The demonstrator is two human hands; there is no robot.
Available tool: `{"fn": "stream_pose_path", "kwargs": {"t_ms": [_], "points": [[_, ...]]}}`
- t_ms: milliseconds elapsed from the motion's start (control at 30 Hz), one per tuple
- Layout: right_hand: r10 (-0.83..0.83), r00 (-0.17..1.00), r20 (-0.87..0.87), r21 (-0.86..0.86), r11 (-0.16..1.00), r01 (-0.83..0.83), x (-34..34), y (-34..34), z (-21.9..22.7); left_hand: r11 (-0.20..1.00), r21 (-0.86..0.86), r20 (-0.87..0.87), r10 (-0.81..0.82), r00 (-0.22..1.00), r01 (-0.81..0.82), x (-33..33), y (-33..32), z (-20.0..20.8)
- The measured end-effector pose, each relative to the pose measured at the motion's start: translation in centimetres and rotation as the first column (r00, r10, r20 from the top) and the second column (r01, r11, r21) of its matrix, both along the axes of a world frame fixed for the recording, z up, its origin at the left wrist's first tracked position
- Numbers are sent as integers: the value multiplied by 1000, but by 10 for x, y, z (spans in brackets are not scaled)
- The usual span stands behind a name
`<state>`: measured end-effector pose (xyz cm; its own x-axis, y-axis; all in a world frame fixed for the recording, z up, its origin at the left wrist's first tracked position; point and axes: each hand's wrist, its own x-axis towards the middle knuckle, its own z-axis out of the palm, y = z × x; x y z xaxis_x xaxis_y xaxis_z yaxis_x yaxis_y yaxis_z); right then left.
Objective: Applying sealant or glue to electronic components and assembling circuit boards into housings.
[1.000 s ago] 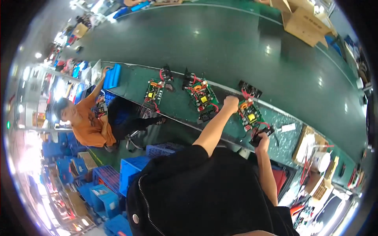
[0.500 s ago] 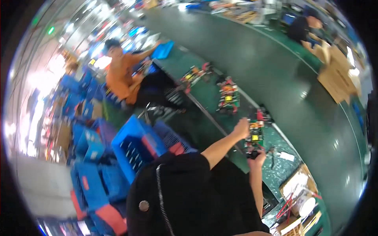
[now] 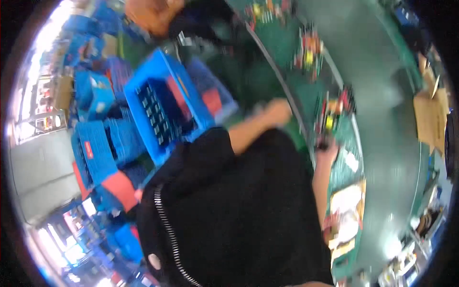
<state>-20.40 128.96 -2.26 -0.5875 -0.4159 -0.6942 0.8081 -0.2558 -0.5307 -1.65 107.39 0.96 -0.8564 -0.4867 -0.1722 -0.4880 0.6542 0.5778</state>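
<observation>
My left hand (image 3: pixel 279 111) is off the circuit board, over the gap between the bench and the blue crate. It is smeared by motion, so its fingers cannot be read; a greyish blur lies beside it. At the near end of a green circuit board (image 3: pixel 330 119) with red, black and yellow parts is my right hand (image 3: pixel 329 153). Its fingers are closed around a small dark piece (image 3: pixel 323 142), too blurred to name. Farther along the bench lie a second circuit board (image 3: pixel 310 55) and a third (image 3: pixel 268 12).
A blue crate (image 3: pixel 138 117) with dark slotted contents stands at my left, near stacked blue trays (image 3: pixel 93 148). Alongside the bench runs a wide green belt (image 3: pixel 382 158). A cardboard box (image 3: pixel 346 201) sits near my right forearm. A person in orange (image 3: pixel 150 14) is at far left.
My left hand has left the circuit board and swung left toward the crate. My right hand stays at the board's near end. The whole view has turned toward the crates.
</observation>
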Motion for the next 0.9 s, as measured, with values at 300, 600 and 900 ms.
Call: {"fn": "stream_pose_path", "kwargs": {"t_ms": [300,600,900], "points": [[-17,965,262,181,983,-32,-5,-15,38,428,129,549,720,424,-895,209,7,-186],[337,939,65,103,934,-342,0,-7,55,834,-426,535,545,645,-351,115,-22,-324],[-111,910,399,180,983,41,-12,10,38,858,-144,920,-67,386,493,50,17,-165]]}}
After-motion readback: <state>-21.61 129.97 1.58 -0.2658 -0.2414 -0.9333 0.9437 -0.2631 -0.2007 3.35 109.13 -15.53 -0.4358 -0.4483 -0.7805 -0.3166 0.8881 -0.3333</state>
